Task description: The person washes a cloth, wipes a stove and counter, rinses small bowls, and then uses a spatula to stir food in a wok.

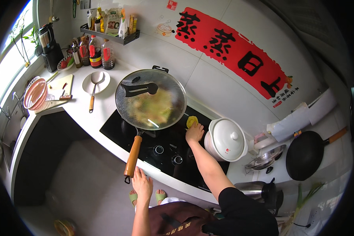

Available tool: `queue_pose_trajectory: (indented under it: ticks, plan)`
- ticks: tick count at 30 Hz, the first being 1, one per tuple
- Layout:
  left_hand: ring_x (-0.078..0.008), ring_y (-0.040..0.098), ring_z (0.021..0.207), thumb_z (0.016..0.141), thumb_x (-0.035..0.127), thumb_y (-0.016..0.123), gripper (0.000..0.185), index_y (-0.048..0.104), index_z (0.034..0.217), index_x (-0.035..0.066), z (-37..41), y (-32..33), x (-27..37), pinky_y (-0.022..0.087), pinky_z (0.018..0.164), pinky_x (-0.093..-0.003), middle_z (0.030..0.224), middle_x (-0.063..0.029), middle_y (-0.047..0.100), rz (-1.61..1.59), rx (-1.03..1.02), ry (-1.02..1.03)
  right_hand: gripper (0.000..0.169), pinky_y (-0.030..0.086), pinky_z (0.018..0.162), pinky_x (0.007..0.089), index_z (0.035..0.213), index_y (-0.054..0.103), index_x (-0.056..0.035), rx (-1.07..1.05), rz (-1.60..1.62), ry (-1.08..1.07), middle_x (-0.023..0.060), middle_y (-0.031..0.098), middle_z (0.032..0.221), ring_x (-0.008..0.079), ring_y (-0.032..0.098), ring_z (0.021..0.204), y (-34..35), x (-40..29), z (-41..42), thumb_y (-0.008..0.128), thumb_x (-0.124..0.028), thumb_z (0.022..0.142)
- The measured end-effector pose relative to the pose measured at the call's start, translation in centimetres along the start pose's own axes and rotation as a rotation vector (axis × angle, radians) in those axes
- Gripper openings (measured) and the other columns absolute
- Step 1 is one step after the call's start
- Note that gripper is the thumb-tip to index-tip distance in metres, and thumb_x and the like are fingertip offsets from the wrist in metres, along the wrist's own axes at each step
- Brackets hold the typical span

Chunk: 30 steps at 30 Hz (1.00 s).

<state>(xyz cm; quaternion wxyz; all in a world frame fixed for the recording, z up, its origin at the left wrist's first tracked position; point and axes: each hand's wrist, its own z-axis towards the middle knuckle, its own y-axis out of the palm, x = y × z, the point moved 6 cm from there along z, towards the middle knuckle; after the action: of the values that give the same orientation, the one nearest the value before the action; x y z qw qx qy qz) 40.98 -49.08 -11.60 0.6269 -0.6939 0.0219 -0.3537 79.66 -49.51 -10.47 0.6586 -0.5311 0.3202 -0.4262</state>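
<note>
My right hand (195, 133) holds a bunched yellow cloth (192, 120) against the black glass cooktop (165, 140), between the wok and a white lidded ceramic pot (228, 140). My left hand (142, 183) is beside the lower end of the wooden wok handle (133, 156), fingers extended and thumb apart, with nothing in it. Whether its fingertips touch the handle or the counter edge, I cannot tell. The wok stands on the left burner under a steamy glass lid (150, 100) with a black lid handle (140, 89). Yellowish-green food shows blurred through the glass.
Left of the wok, a spatula (94, 88) lies across a white plate (103, 84). A knife (62, 97) rests on a cutting board (65, 84) beside a pink basket (37, 94). Sauce bottles (95, 53) stand behind. A black pan (304, 156) is at the right.
</note>
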Motion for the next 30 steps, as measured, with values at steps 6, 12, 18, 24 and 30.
queue_pose_trajectory:
  ticks: [6, 12, 18, 24, 30]
  plan:
    - [-0.0368, 0.037, 0.137, 0.076, 0.012, 0.065, 0.063, 0.047, 0.133, -0.01, -0.4, 0.5, 0.2, 0.03, 0.113, -0.0455, 0.146, -0.0248, 0.039, 0.03, 0.042, 0.008, 0.061, 0.047, 0.087, 0.051, 0.138, 0.046, -0.0155, -0.02, 0.169, 0.065, 0.0131, 0.042, 0.13, 0.0367, 0.042, 0.117, 3.2, -1.1, 5.5, 0.067, -0.021, 0.081]
    - [-0.0391, 0.04, 0.134, 0.075, 0.006, 0.057, 0.057, 0.049, 0.129, -0.013, 0.1, 0.8, 1.1, 0.03, 0.114, -0.046, 0.142, -0.0279, 0.042, 0.083, 0.111, 0.037, 0.028, 0.046, 0.083, 0.0579, 0.108, 0.066, -0.0142, 0.03, 0.388, -0.25, 0.0043, 0.048, 0.127, 0.0354, 0.044, 0.113, 2.7, -3.9, 3.3, 0.058, -0.009, 0.081]
    - [-0.0385, 0.04, 0.135, 0.075, 0.005, 0.056, 0.058, 0.049, 0.129, -0.012, -0.1, 1.0, 0.5, 0.03, 0.114, -0.0455, 0.143, -0.0268, 0.042, 0.109, 0.121, 0.017, 0.05, 0.044, 0.091, 0.0505, 0.112, 0.07, -0.0376, -0.318, 0.588, -0.735, 0.0012, 0.05, 0.126, 0.0309, 0.044, 0.117, -1.7, -5.6, -10.2, 0.056, -0.002, 0.079]
    - [-0.0378, 0.036, 0.138, 0.073, 0.0, 0.054, 0.061, 0.047, 0.132, -0.011, 0.0, 1.1, 0.7, 0.027, 0.116, -0.0454, 0.143, -0.0253, 0.043, 0.03, 0.064, 0.018, 0.037, 0.038, 0.086, 0.0513, 0.115, 0.066, -0.0217, 0.184, 0.295, -0.22, 0.0058, 0.051, 0.122, 0.0323, 0.046, 0.11, 1.5, -2.7, 3.1, 0.057, -0.011, 0.081]
    - [-0.039, 0.033, 0.14, 0.071, 0.003, 0.054, 0.066, 0.044, 0.134, -0.013, -0.1, 1.7, 0.8, 0.026, 0.116, -0.0454, 0.146, -0.0272, 0.038, 0.065, 0.028, 0.012, 0.031, 0.04, 0.086, 0.0511, 0.107, 0.067, -0.0117, 0.136, 0.193, -0.561, 0.0133, 0.049, 0.124, 0.0363, 0.045, 0.113, 0.9, -5.7, -1.8, 0.058, -0.01, 0.077]
